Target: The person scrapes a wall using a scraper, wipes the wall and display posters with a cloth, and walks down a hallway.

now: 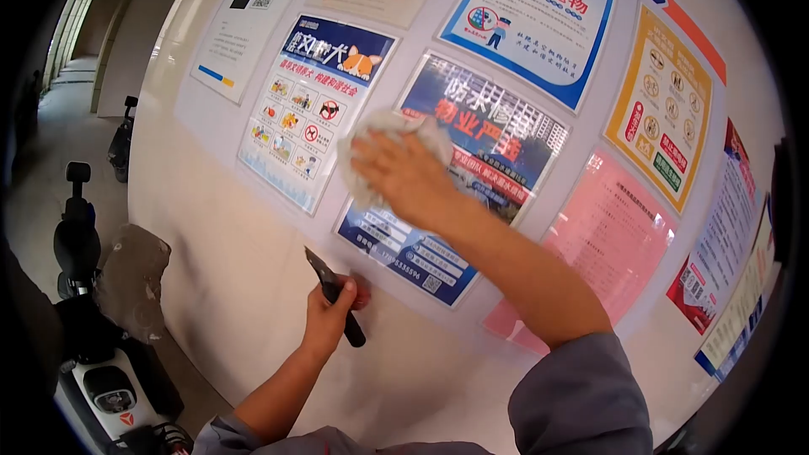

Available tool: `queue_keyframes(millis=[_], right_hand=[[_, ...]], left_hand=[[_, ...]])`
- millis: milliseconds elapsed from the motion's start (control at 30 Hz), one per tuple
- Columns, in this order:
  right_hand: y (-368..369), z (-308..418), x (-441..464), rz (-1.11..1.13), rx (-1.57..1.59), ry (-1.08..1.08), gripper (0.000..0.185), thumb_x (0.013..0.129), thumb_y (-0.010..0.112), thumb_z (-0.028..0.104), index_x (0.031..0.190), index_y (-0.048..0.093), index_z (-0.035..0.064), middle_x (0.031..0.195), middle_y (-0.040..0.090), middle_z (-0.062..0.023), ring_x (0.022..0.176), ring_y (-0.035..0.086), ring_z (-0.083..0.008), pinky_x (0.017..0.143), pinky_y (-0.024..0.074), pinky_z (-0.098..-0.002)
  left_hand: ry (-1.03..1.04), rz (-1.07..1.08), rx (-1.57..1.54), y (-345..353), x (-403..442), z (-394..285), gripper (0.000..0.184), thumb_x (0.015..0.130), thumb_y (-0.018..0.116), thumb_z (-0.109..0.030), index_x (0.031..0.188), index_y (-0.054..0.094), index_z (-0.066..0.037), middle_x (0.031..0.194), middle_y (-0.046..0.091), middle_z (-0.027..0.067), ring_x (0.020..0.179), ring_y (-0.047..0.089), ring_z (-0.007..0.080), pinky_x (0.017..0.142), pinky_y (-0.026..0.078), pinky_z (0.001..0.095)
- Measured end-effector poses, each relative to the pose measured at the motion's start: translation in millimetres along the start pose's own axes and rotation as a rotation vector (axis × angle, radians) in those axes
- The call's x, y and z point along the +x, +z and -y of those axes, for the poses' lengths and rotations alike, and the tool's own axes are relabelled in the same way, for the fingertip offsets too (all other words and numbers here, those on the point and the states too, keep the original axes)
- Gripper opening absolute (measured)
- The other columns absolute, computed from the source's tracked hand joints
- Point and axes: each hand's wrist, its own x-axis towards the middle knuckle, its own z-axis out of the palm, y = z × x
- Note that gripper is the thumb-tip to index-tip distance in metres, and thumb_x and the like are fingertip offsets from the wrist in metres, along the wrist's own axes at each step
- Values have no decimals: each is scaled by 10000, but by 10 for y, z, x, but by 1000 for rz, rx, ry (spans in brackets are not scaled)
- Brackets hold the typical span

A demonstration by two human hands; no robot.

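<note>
My right hand [409, 173] presses a crumpled whitish cloth [440, 136] against the board, its fingers spread over the cloth. Beneath the cloth is a blue poster [497, 131] with red and white lettering, partly covered by the hand and forearm. Lower and to the left, my left hand [327, 312] is closed around a black-handled tool with a thin, pointed blade [322, 268]. The blade points up and to the left, close to the board; whether it touches cannot be made out. Something reddish shows behind the left fingers, mostly hidden.
Several posters surround the hands, among them a dog poster [316, 109], a blue-framed notice [535, 21], a pink sheet [611, 232] and a yellow-framed notice [661, 109]. A white and black electric scooter [114, 388] stands at the lower left, beside a passage.
</note>
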Motion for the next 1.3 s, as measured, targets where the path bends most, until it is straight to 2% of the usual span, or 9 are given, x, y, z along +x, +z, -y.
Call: queue_keyframes(millis=[167, 200, 333, 533, 600, 733, 867, 1067, 1300], right_hand=[[-150, -11, -457, -18, 184, 117, 393, 797, 505, 143, 1190, 530, 129, 1360, 411, -40, 1278, 347, -215, 1028, 250, -465], [-587, -493, -354, -194, -332, 375, 386, 813, 516, 167, 1196, 520, 122, 1345, 427, -50, 1258, 363, -258, 1014, 259, -489], [-646, -875, -93, -401, -527, 681, 373, 857, 498, 166, 1230, 505, 159, 1324, 446, -52, 1252, 360, -266, 1013, 241, -518], [31, 719, -557, -95, 91, 263, 472, 738, 500, -2, 1197, 529, 101, 1348, 425, -44, 1263, 365, -232, 1028, 252, -476], [-84, 993, -949, 4, 90, 258, 485, 744, 503, -12, 1216, 515, 99, 1369, 400, -45, 1276, 350, -225, 1033, 251, -458], [-517, 760, -1319, 21, 24, 528, 500, 764, 550, 33, 1252, 486, 119, 1386, 372, -54, 1280, 335, -236, 1037, 217, -478], [-647, 131, -716, -278, -289, 811, 446, 816, 558, 99, 1254, 481, 110, 1381, 371, -71, 1273, 327, -297, 1040, 203, -498], [-199, -345, 379, -471, -267, 634, 363, 816, 535, 161, 1157, 540, 37, 1303, 453, -113, 1244, 360, -298, 1017, 245, -475], [417, 625, 326, -271, -100, 320, 387, 771, 503, 80, 1127, 531, -69, 1270, 461, -192, 1219, 397, -300, 996, 287, -429]], left_hand=[[56, -251, 31, -414, -301, -250, 196, 912, 493, -186, 888, 514, 7, 759, 603, 99, 671, 595, 165, 616, 483, 273], [57, -391, 57, -605, -405, -300, 207, 914, 490, -198, 896, 511, 7, 749, 599, 98, 659, 592, 167, 600, 475, 271], [53, -431, 2, -623, -526, -220, 226, 914, 496, -220, 910, 508, 6, 735, 593, 97, 638, 588, 173, 578, 460, 272], [52, -357, 52, -572, -709, -298, 230, 912, 504, -219, 928, 510, 10, 737, 596, 98, 644, 592, 176, 575, 456, 260], [111, -452, 98, -852, -795, -363, 229, 914, 500, -211, 929, 515, 17, 732, 594, 88, 626, 584, 165, 568, 451, 258], [212, -667, 191, -1416, -1083, -635, 223, 911, 508, -230, 908, 531, -9, 706, 586, 69, 611, 567, 142, 557, 427, 233], [307, -736, 151, -1413, -1235, -802, 227, 916, 498, -227, 925, 523, -1, 698, 584, 65, 592, 542, 129, 551, 419, 240], [240, -562, 183, -1035, -1304, -734, 205, 913, 500, -191, 927, 504, 14, 702, 591, 91, 601, 560, 151, 564, 438, 253], [220, -608, 276, -1112, -1403, -770, 227, 909, 508, -208, 907, 504, 19, 697, 587, 80, 611, 551, 137, 574, 428, 248]])
